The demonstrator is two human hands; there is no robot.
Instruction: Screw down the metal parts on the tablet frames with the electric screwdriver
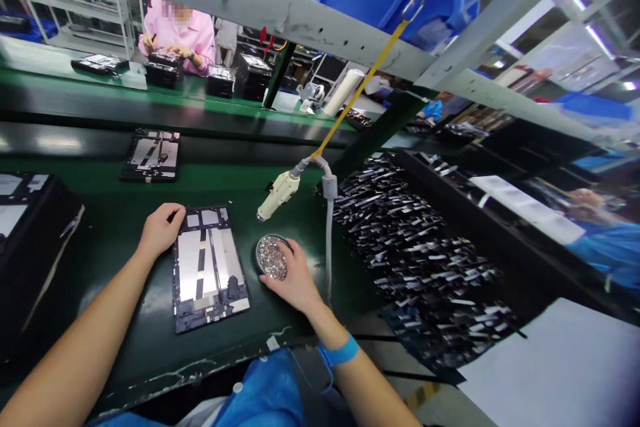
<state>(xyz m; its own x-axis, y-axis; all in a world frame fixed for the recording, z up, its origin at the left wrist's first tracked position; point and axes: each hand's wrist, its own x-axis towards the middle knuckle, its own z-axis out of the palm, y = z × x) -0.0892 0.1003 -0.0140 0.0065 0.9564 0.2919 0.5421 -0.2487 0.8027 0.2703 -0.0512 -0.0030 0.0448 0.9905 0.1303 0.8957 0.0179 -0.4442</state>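
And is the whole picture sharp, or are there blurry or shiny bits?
In the head view, the flat panel and dish of small metal pieces look fairly clear; the blue sleeve at far right is smeared; pale glare lies on the dark ledge at left.

Your right hand (296, 280) hides part of the round, dark-rimmed dish (257, 256) of silvery pieces (271, 258) too small to identify; the left edge crops the boxy black stack (43, 253).
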